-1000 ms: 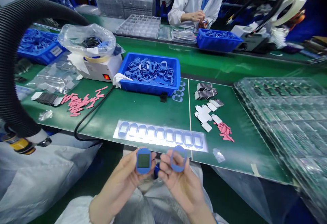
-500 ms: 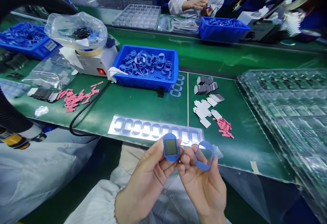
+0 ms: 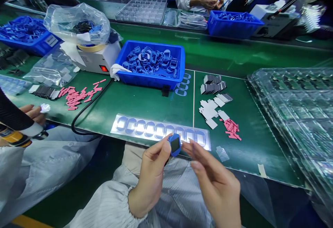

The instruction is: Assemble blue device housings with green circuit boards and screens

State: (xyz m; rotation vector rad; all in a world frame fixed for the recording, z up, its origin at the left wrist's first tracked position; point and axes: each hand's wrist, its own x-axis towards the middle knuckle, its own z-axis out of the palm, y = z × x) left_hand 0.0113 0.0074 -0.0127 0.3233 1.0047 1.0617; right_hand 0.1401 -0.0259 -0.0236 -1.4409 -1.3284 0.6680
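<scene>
Strip of blue frames (image 3: 156, 129) lies between the hands (image 3: 152, 176) and blue bin (image 3: 148, 80)

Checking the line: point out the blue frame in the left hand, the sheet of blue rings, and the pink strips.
Blue frame (image 3: 175, 145), head view, dark centre.
Sheet of blue rings (image 3: 160, 131), head view, a middle ring.
Pink strips (image 3: 76, 98), head view, middle of left pile.
</scene>
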